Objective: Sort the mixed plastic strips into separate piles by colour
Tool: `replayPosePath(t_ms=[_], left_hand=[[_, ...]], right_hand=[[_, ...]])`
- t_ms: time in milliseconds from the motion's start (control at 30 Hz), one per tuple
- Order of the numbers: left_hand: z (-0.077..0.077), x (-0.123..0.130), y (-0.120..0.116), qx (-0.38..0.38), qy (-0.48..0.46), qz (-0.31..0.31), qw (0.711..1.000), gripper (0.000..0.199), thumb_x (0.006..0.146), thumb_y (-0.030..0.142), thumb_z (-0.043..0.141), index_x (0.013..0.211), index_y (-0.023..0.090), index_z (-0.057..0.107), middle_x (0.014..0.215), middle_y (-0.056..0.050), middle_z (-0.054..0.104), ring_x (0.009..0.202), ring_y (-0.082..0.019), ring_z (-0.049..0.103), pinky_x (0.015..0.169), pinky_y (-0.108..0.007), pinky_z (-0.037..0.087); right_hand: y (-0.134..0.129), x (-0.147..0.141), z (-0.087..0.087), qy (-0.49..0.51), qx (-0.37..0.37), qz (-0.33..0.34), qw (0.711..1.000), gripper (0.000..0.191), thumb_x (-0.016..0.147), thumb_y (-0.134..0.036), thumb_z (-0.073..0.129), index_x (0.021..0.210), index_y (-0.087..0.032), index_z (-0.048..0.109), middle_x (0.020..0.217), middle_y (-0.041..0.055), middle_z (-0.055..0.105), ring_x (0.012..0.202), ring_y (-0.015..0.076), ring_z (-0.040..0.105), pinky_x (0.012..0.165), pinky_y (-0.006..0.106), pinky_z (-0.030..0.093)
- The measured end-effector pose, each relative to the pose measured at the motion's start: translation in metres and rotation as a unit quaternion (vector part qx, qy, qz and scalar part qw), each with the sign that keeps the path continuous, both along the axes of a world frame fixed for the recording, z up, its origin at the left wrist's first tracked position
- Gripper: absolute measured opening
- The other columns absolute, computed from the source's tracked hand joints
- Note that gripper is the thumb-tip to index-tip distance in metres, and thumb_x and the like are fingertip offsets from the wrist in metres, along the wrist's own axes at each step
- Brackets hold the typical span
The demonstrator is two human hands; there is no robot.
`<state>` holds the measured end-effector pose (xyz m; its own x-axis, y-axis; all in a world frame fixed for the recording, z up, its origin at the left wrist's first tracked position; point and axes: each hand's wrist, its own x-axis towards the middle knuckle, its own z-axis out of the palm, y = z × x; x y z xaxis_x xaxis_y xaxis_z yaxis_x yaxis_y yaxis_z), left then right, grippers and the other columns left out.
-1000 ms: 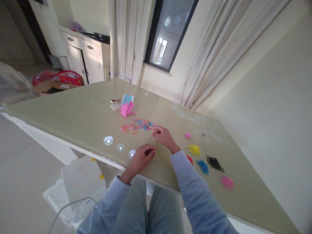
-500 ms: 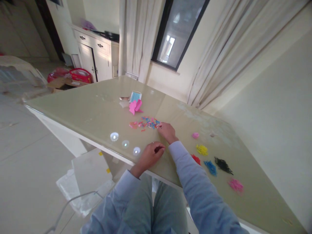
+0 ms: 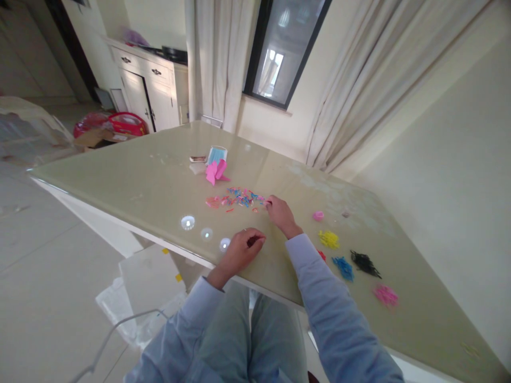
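A mixed heap of small thin pieces (image 3: 241, 197), pink, blue and orange-red, lies on the table. At its right edge the fingertips of my right hand (image 3: 282, 217) are pinched together. Whatever is between them is too small to make out, though a bit of pink shows at the tips. Nearer the table's front edge, my left hand (image 3: 239, 252) rests with its fingers curled and thumb closed against them; its inside is hidden. To the right lie sorted piles: yellow pieces (image 3: 329, 239), blue pieces (image 3: 343, 268), black pieces (image 3: 364, 264) and pink pieces (image 3: 385, 296). My right sleeve partly covers a red pile (image 3: 321, 255).
Behind the heap sit a folded pink paper (image 3: 216, 171), a blue face mask (image 3: 217, 155) and a small brownish item (image 3: 198, 159). A small pink lump (image 3: 318, 216) lies right of my right hand. The glossy table (image 3: 131, 183) shows round light reflections near its front edge.
My right hand has drawn slightly right, away from the mixed heap, still pinched. My left hand stays curled in about the same place. The camera view has shifted a little.
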<state>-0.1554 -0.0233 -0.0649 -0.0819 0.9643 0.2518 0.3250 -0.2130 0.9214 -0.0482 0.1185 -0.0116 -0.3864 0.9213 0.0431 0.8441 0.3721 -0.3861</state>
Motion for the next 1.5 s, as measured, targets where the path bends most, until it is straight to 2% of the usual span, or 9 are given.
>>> replayPosePath(t_ms=[233,300,400,467,733,900,1100,1333,1500], left_hand=[[-0.001,0.0,0.0,-0.005,0.0,0.007,1.0,0.019,0.086,0.03,0.054,0.085,0.018,0.069,0.079,-0.003,0.07,0.073,-0.015,0.062,0.069,-0.026,0.047],[-0.001,0.0,0.0,-0.006,0.002,0.008,1.0,0.02,0.086,0.032,0.054,0.085,0.018,0.069,0.08,-0.004,0.07,0.073,-0.016,0.062,0.07,-0.027,0.048],[-0.001,0.0,0.0,-0.006,0.001,0.006,1.0,0.023,0.085,0.036,0.055,0.084,0.018,0.069,0.082,-0.005,0.071,0.075,-0.017,0.063,0.072,-0.028,0.048],[-0.003,0.0,0.0,-0.008,-0.001,0.009,1.0,0.026,0.085,0.039,0.055,0.084,0.018,0.069,0.081,-0.005,0.071,0.075,-0.017,0.063,0.071,-0.027,0.048],[-0.008,-0.002,0.001,-0.018,-0.005,0.029,0.999,0.031,0.082,0.046,0.059,0.085,0.017,0.07,0.074,-0.002,0.068,0.066,-0.015,0.058,0.063,-0.026,0.045],[-0.007,-0.004,0.001,-0.026,-0.001,0.038,0.999,0.035,0.079,0.049,0.061,0.087,0.016,0.07,0.072,-0.002,0.067,0.064,-0.014,0.057,0.061,-0.024,0.045],[-0.002,-0.002,0.0,-0.037,0.026,0.054,0.998,0.041,0.075,0.054,0.061,0.088,0.017,0.069,0.066,-0.001,0.065,0.061,-0.015,0.059,0.058,-0.025,0.046],[-0.001,0.004,-0.002,-0.015,0.125,0.076,0.989,0.037,0.075,0.052,0.056,0.085,0.019,0.07,0.081,-0.005,0.073,0.071,-0.019,0.065,0.072,-0.029,0.052],[-0.004,0.004,-0.001,-0.017,0.136,0.088,0.987,0.037,0.076,0.052,0.055,0.086,0.02,0.07,0.081,-0.005,0.073,0.072,-0.019,0.065,0.071,-0.03,0.052]], right_hand=[[-0.048,0.028,0.006,0.198,-0.106,0.042,0.973,0.023,0.095,-0.031,0.041,0.088,-0.016,0.057,0.077,0.0006,0.067,0.052,0.0083,0.055,0.054,0.02,0.043],[-0.069,0.038,0.008,0.333,-0.182,0.06,0.923,0.027,0.094,-0.041,0.048,0.084,-0.017,0.056,0.074,-0.0007,0.064,0.052,0.0074,0.052,0.05,0.019,0.04],[-0.1,0.055,0.014,0.539,-0.303,0.074,0.783,0.032,0.084,-0.048,0.068,0.082,-0.018,0.056,0.074,-0.0022,0.062,0.052,0.0062,0.049,0.049,0.019,0.036],[-0.117,0.067,0.018,0.597,-0.337,0.069,0.724,0.031,0.08,-0.045,0.075,0.083,-0.018,0.059,0.073,-0.0025,0.062,0.053,0.0057,0.05,0.049,0.018,0.035],[-0.161,0.118,0.026,0.71,-0.331,0.033,0.621,0.023,0.085,-0.038,0.074,0.084,-0.018,0.062,0.07,-0.0034,0.059,0.049,0.0046,0.047,0.049,0.019,0.032],[-0.184,0.15,0.021,0.757,-0.296,-0.004,0.582,0.021,0.088,-0.034,0.071,0.08,-0.018,0.06,0.068,-0.004,0.057,0.049,0.0043,0.044,0.05,0.019,0.033],[-0.207,0.178,0.016,0.783,-0.263,-0.062,0.56,0.021,0.085,-0.033,0.074,0.082,-0.018,0.061,0.067,-0.0049,0.055,0.048,0.0039,0.042,0.047,0.018,0.032],[-0.216,0.195,0.018,0.799,-0.234,-0.093,0.546,0.022,0.08,-0.034,0.079,0.083,-0.018,0.064,0.063,-0.0063,0.053,0.047,0.0034,0.04,0.045,0.017,0.031],[-0.218,0.198,0.02,0.802,-0.22,-0.104,0.545,0.022,0.077,-0.031,0.081,0.083,-0.018,0.064,0.062,-0.007,0.052,0.046,0.003,0.039,0.045,0.016,0.031]])
